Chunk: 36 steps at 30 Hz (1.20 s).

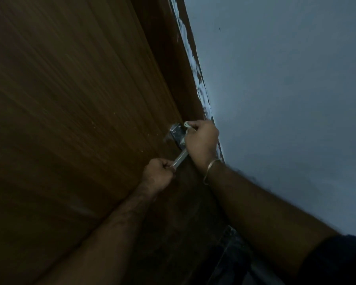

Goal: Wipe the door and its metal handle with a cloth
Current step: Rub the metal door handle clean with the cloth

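Both hands' grips closed: left hand [158, 173] around silvery metal handle [180, 158], right hand [201, 140] around pale cloth [187, 124].

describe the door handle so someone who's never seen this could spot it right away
Follow the big brown wooden door to its right edge, near the grey-blue wall. There a shiny silver metal lever handle juts from a metal plate, gripped at its tip by the left hand; it is the only bright metal on the dark wood.
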Each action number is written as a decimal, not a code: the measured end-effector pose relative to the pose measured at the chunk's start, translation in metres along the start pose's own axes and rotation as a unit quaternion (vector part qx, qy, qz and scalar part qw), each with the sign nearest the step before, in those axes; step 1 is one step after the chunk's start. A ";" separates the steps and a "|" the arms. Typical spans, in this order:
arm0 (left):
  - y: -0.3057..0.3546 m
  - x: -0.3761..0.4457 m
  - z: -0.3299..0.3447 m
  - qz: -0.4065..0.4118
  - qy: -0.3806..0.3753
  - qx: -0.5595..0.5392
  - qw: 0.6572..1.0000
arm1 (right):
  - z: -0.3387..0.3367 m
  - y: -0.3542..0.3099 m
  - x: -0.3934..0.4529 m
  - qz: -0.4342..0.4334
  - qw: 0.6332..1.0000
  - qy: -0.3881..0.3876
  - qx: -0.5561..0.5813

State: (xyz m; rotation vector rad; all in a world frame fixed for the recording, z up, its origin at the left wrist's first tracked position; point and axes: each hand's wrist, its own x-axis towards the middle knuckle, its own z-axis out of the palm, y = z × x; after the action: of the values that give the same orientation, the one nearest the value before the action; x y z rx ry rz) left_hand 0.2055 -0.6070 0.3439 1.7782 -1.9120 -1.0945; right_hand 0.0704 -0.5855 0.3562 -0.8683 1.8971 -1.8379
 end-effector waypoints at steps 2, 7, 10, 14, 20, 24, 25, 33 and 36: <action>-0.001 0.001 -0.002 0.007 -0.004 0.018 1.000 | 0.015 -0.005 -0.001 -0.015 0.998 0.041 -0.035; -0.005 0.002 -0.007 0.033 -0.011 0.049 0.998 | 0.044 0.006 -0.019 -0.009 0.999 0.041 -0.019; -0.003 0.000 -0.009 0.046 -0.021 0.053 0.997 | 0.052 0.004 -0.011 0.038 0.997 0.072 -0.007; 0.006 0.000 -0.012 0.065 -0.015 0.120 0.990 | 0.052 0.009 -0.032 -0.040 0.998 0.046 -0.012; 0.002 -0.001 -0.007 0.097 -0.002 0.130 0.987 | 0.048 0.006 -0.013 0.023 0.995 0.089 0.039; 0.001 0.002 -0.011 0.114 -0.005 0.152 0.982 | 0.043 0.015 -0.028 -0.121 0.993 -0.014 0.012; 0.001 0.003 -0.010 0.117 -0.006 0.156 0.981 | 0.042 0.016 -0.023 -0.113 0.993 -0.006 0.017; -0.003 0.001 -0.017 0.156 -0.008 0.155 0.975 | 0.043 0.000 -0.008 -0.092 0.993 0.073 0.025; -0.005 0.003 -0.015 0.151 0.001 0.146 0.978 | 0.039 0.002 -0.004 -0.188 0.973 0.018 -0.134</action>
State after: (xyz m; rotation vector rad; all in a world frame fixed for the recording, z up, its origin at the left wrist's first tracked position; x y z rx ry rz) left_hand 0.2191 -0.6140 0.3496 1.5471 -2.3436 -0.7381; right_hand 0.0979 -0.6130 0.3498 -1.3753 2.1535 -1.8289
